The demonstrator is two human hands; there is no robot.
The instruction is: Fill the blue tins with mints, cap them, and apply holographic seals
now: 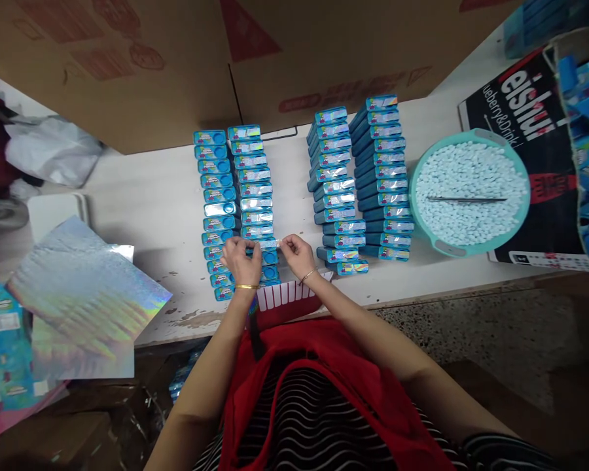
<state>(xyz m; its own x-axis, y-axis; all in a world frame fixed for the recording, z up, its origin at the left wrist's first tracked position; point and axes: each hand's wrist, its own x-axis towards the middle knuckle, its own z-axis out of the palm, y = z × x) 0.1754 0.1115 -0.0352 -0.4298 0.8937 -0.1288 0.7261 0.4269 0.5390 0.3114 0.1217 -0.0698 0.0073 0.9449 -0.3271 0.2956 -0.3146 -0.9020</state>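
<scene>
My left hand [243, 261] is closed over a column of small blue boxes [256, 203], its fingertips at the left end of a short shiny sticker strip [269, 243]. Pinched between the fingers of my right hand [298, 255] is the strip's right end. The strip lies across the top edge of one box in that column. Boxes above it carry similar shiny strips on their ends. Another column of blue boxes [219, 196] stands directly to the left, partly covered by my left hand. Below my hands, at the table edge, is a dark red sheet with white strips [289, 297].
Two more columns of blue boxes [334, 170] stand to the right. Beyond are a turquoise basin [422, 216] of small white pieces with dark tweezers on top, and a black carton [525, 131]. Holographic sheets [88, 294] lie at left. Large cardboard boxes [186, 78] block the back.
</scene>
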